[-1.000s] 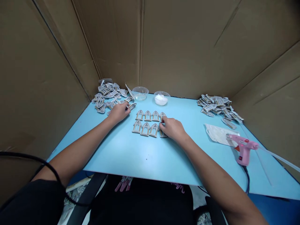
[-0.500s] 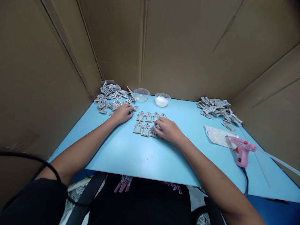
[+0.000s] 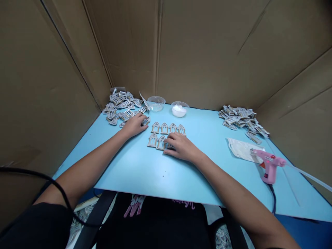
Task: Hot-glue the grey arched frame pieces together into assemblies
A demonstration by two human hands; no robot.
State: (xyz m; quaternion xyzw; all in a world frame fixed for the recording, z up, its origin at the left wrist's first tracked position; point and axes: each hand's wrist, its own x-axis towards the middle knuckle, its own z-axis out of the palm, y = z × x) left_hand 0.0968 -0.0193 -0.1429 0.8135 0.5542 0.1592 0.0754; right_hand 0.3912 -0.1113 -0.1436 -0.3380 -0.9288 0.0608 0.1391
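Small arched window-shaped pieces, grey with gold-brown edges, lie in two rows on the light blue table: a back row (image 3: pixel 164 128) and a front row (image 3: pixel 152 140). My right hand (image 3: pixel 183 147) is at the right part of the front row, its thumb and fingers curled round an arched window piece (image 3: pixel 170 146) that they partly hide. My left hand (image 3: pixel 135 125) rests by the left heap, palm down, thumb and fingers apart. Its fingertips are at another arched piece (image 3: pixel 146 121); whether they press on it is unclear.
Heaps of similar pieces lie at the back left (image 3: pixel 121 103) and back right (image 3: pixel 240 117). Two clear bowls stand at the back, one bowl (image 3: pixel 156 103) beside a bowl with white material (image 3: pixel 179 110). A pink glue gun (image 3: pixel 269 166) rests on a white packet (image 3: pixel 240 149). Cardboard walls (image 3: pixel 194 52) enclose the table.
My right hand has moved slightly left and toward me along the front row, uncovering the rightmost piece of the back row. My left hand has stayed almost in place.
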